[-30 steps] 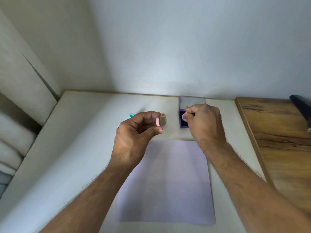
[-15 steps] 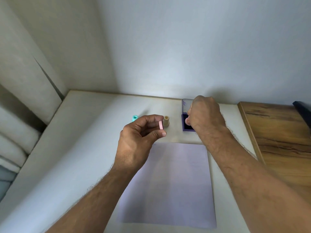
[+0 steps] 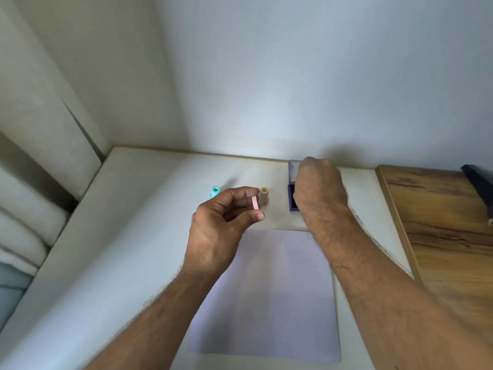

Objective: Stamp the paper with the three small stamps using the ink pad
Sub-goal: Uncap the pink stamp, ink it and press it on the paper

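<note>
The right hand [image 3: 317, 186], fingers curled, is pressing into the ink pad [image 3: 292, 200], contents hidden; the left hand [image 3: 226, 214] is pinching a pink cap [image 3: 255, 202]. Next: stamping the paper [image 3: 280, 289] below.

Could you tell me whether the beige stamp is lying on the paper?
No, the beige stamp stands on the table beyond the paper.

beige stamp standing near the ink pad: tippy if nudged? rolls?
The beige stamp stands upright, taller than wide, so a sideways nudge probably tips it. Its body looks round, so once down it may roll on the smooth table. It looks small, likely light.
</note>
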Available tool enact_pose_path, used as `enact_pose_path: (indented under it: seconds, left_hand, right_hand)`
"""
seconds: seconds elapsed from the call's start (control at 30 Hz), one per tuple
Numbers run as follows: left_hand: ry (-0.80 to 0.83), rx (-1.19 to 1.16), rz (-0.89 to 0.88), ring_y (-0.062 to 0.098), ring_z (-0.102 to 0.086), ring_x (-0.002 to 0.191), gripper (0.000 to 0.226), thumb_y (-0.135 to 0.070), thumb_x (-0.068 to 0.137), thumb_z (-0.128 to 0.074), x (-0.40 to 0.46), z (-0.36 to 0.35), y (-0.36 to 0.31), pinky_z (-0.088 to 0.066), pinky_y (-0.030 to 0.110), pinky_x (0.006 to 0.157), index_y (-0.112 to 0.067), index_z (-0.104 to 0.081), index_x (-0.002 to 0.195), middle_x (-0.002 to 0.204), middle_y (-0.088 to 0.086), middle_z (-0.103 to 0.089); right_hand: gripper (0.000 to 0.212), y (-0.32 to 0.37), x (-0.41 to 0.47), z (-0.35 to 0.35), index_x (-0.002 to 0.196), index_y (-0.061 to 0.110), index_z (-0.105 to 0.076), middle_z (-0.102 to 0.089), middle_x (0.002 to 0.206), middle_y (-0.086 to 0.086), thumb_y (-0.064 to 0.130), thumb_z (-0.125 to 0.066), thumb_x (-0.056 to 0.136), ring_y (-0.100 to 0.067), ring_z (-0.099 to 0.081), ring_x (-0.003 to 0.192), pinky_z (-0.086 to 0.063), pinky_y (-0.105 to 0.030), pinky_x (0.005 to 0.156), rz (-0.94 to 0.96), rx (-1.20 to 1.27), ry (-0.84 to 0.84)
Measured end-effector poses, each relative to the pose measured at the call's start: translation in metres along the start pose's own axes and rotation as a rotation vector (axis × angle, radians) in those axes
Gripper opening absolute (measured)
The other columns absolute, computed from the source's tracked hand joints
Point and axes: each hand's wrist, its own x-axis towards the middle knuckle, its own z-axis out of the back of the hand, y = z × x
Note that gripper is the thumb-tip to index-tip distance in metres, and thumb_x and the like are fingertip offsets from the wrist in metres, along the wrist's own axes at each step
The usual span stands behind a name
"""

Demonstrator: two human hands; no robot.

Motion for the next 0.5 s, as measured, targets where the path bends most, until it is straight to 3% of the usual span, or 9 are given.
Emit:
enact_pose_path:
  seconds: [0.1, 0.2, 0.33, 0.43, 0.5]
  left_hand:
    - [-0.012, -0.014, 0.005, 0.012, -0.074, 0.088, 0.03, 0.005, 0.078, -0.076, 0.0, 0.001, -0.002, -0.055, 0.019, 0.083, -0.013, -0.075, 0.102, 0.09, 0.002, -0.078]
    - [-0.017, -0.016, 0.009, 0.013, -0.074, 0.089, 0.03, 0.005, 0.079, -0.076, 0.001, 0.002, -0.003, -0.056, 0.02, 0.086, -0.011, -0.074, 0.104, 0.094, 0.006, -0.077]
    - [-0.035, -0.023, 0.005, 0.012, -0.074, 0.089, 0.031, 0.005, 0.078, -0.076, 0.0, 0.004, -0.007, -0.055, 0.019, 0.085, -0.012, -0.074, 0.104, 0.096, 0.008, -0.077]
    - [-0.05, -0.025, 0.016, 0.011, -0.074, 0.088, 0.032, 0.003, 0.075, -0.08, -0.002, 0.006, -0.009, -0.054, 0.015, 0.081, -0.013, -0.075, 0.102, 0.094, 0.004, -0.078]
    - [-0.053, -0.023, 0.02, 0.011, -0.074, 0.088, 0.032, 0.001, 0.074, -0.081, -0.004, 0.008, -0.01, -0.054, 0.015, 0.08, -0.015, -0.076, 0.102, 0.094, 0.004, -0.078]
  right_hand:
    - [0.028, -0.004, 0.007, -0.006, 0.07, 0.009, -0.049, -0.058, 0.077, -0.011, -0.006, -0.072, 0.074, -0.033, -0.065, 0.084, -0.049, -0.032, 0.057, -0.039, 0.051, -0.027]
    - [0.036, -0.014, 0.014, -0.018, 0.058, 0.014, -0.043, -0.042, 0.059, -0.002, -0.005, -0.071, 0.07, -0.026, -0.05, 0.061, -0.038, -0.024, 0.048, -0.132, 0.2, -0.044]
    - [0.01, -0.026, 0.012, -0.022, 0.07, 0.003, -0.067, -0.065, 0.071, -0.007, -0.004, -0.072, 0.069, -0.023, -0.063, 0.064, -0.054, -0.028, 0.061, -0.274, 0.541, -0.027]
    - [0.006, -0.033, 0.004, -0.019, 0.082, -0.007, -0.067, -0.059, 0.072, -0.011, -0.008, -0.062, 0.08, 0.0, -0.055, 0.042, -0.042, -0.011, 0.045, -0.282, 0.788, -0.027]
    - [0.007, -0.037, 0.0, -0.02, 0.089, -0.005, -0.069, -0.061, 0.07, -0.004, -0.004, -0.065, 0.083, 0.011, -0.055, 0.042, -0.038, -0.001, 0.042, -0.191, 0.722, -0.038]
